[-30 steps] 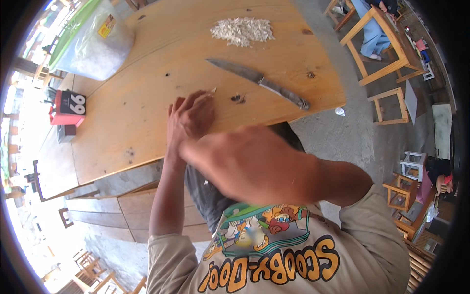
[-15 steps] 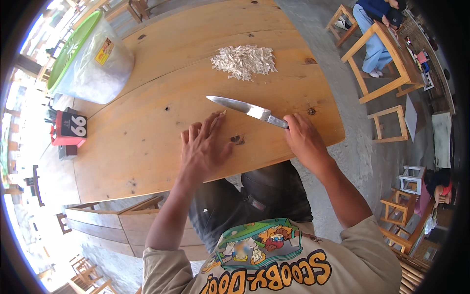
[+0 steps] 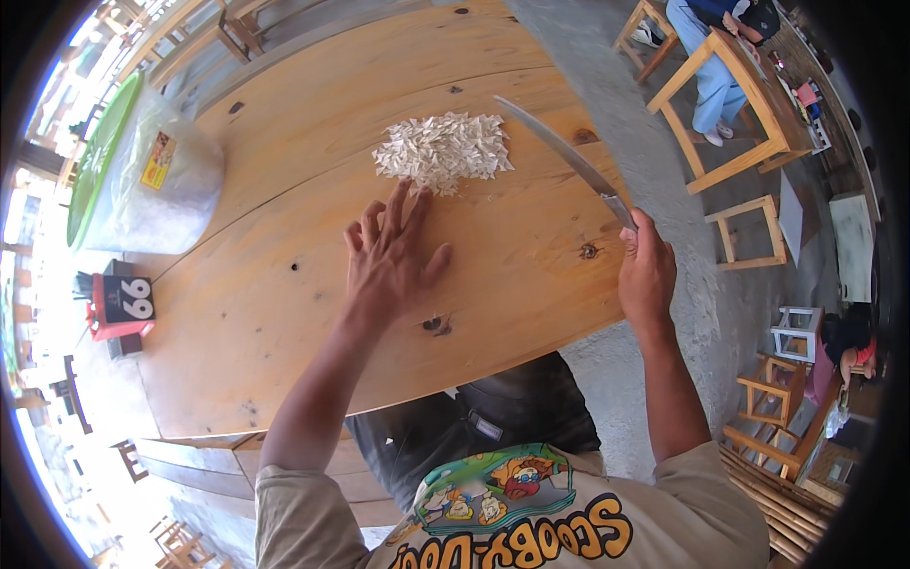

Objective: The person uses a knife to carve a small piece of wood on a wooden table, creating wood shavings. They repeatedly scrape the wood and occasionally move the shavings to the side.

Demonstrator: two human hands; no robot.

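A loose heap of small pale cut pieces lies on the wooden table; what they are made of I cannot tell. My left hand is stretched over the tabletop with its fingers spread, the fingertips touching the near edge of the heap. In my right hand, at the table's right edge, the handle of a kitchen knife is gripped. Its long blade points away and to the left, apart from the pieces.
A large clear plastic tub with a green lid sits at the table's left. Nearer stands a red holder with a black number sign. Beyond the right edge are wooden stools and a seated person.
My left hand has slid forward to the heap, its fingers spreading. My right hand has carried the knife to the right and turned its blade farther away from me.
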